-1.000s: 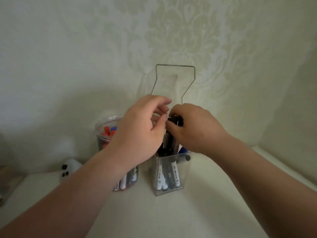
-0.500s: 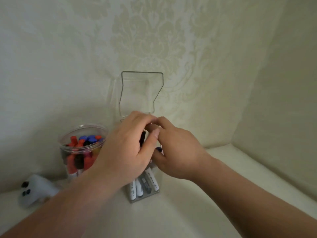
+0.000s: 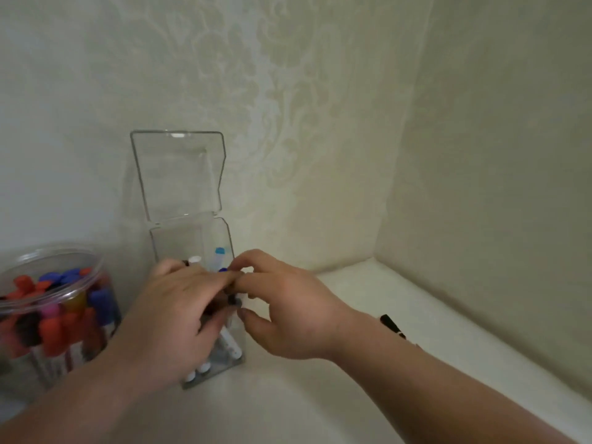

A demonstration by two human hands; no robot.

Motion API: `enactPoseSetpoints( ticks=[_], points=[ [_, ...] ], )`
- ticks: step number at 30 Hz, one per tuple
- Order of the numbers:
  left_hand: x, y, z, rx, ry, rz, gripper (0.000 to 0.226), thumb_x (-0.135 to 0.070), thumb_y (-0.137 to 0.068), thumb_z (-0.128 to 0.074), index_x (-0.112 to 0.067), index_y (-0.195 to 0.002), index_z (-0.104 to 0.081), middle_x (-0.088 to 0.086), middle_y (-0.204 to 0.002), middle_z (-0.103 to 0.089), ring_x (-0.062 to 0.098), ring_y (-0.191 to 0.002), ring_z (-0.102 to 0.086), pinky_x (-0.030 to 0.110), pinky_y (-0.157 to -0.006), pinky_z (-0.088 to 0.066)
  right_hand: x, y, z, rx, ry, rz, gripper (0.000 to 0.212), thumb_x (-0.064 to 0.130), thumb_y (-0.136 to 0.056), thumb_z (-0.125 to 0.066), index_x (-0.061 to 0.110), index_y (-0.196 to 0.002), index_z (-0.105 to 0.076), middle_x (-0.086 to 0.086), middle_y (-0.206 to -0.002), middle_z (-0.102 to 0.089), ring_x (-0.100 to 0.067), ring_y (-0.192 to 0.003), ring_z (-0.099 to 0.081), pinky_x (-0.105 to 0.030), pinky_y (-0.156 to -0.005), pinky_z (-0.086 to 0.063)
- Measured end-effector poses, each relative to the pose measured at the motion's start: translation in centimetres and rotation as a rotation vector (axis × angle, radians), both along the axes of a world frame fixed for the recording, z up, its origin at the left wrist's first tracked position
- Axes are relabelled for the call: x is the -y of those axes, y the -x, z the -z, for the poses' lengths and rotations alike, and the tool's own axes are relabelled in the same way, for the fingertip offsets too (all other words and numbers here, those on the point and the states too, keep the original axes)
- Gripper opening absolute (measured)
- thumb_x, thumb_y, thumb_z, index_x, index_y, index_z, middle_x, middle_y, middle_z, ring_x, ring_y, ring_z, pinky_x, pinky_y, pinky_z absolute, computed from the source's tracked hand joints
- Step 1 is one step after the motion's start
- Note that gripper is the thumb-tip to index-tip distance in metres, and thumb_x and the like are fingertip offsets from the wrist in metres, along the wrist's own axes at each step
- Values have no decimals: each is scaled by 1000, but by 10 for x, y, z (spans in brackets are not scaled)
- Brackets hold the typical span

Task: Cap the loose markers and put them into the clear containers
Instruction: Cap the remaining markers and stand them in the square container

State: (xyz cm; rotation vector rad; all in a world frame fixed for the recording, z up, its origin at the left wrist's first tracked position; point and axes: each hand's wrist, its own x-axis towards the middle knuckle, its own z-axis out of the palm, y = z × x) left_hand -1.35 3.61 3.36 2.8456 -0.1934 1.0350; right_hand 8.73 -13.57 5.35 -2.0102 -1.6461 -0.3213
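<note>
Just between left hand (image 3: 179, 315) and right hand (image 3: 288, 312) (fingertips): marker (image 3: 234, 301).

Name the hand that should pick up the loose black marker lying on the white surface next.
Right. The black marker lies just beyond the wrist of the right hand, while the left hand sits over the square container and would have to cross over.

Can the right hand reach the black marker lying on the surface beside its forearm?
Probably yes: the black marker lies uncovered beside the forearm, with nothing in between. The right hand would have to leave the square container and draw back.
</note>
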Motion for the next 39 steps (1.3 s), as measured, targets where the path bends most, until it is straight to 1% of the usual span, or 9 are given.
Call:
enactPoseSetpoints(
  ticks=[5,8,10,17,23,28,32,35,39],
  points=[
    [32,-20,1,32,75,176,49,-36,-86,-64,-29,-134,-54,-21,-83,-64,7,-83,-58,34,-91,-36,45,-27,-22,-16,-213,286,12,22,-88,-64,21,-97,-71,5,-108,-63,-15,-85,-63,-37,-75,-54],
    [65,-44,-1,4,43,279,49,-29,-85,-71,-29,-133,-57,-25,-80,-62,5,-84,-55,31,-94,-34,98,-67,-36,-124,164,876,15,39,-89,-62,24,-90,-64,6,-95,-66,-18,-87,-62,-32,-76,-52],
    [84,-62,-3,-7,34,344,45,-27,-86,-71,-28,-130,-61,-29,-80,-56,3,-85,-52,26,-96,-29,133,-84,-34,-228,474,1054,28,48,-86,-65,19,-88,-65,1,-92,-69,-20,-83,-64,-32,-74,-54],
    [115,-94,7,180,69,461,38,-26,-86,-75,-13,-121,-67,-9,-93,-65,15,-91,-56,33,-97,-39,160,-82,-3,-391,872,973,48,61,-76,-74,14,-77,-68,0,-68,-71,-15,-56,-64,-25,-57,-50],
    [111,-88,5,389,130,468,29,-23,-90,-67,3,-103,-71,12,-101,-67,25,-93,-59,39,-89,-42,154,-76,16,-424,966,974,30,29,-78,-73,14,-103,-67,-3,-85,-73,-13,-54,-64,-19,-48,-45],
    [100,-92,7,433,218,432,24,-16,-87,-64,1,-102,-70,10,-106,-62,22,-103,-56,47,-91,-41,147,-79,26,-230,913,997,5,24,-88,-60,20,-88,-56,5,-74,-53,-10,-59,-47,-23,-48,-32],
    [92,-94,9,431,376,403,24,-3,-81,-61,2,-104,-66,10,-113,-56,19,-113,-50,37,-99,-38,138,-71,31,-208,892,1022,25,19,-90,-59,22,-74,-40,5,-75,-46,-8,-59,-42,-21,-47,-29],
    [90,-94,9,409,502,423,28,2,-79,-57,1,-107,-63,10,-116,-55,29,-112,-52,38,-98,-40,136,-70,25,-296,845,1009,16,26,-82,-66,21,-80,-52,5,-77,-53,-9,-61,-48,-22,-49,-34],
    [89,-95,6,382,510,386,27,9,-77,-58,1,-101,-65,9,-108,-58,24,-102,-53,35,-87,-43,150,-64,-20,-487,416,945,13,21,-79,-74,14,-77,-63,-1,-62,-69,-11,-54,-63,-22,-49,-41]
  ],
)
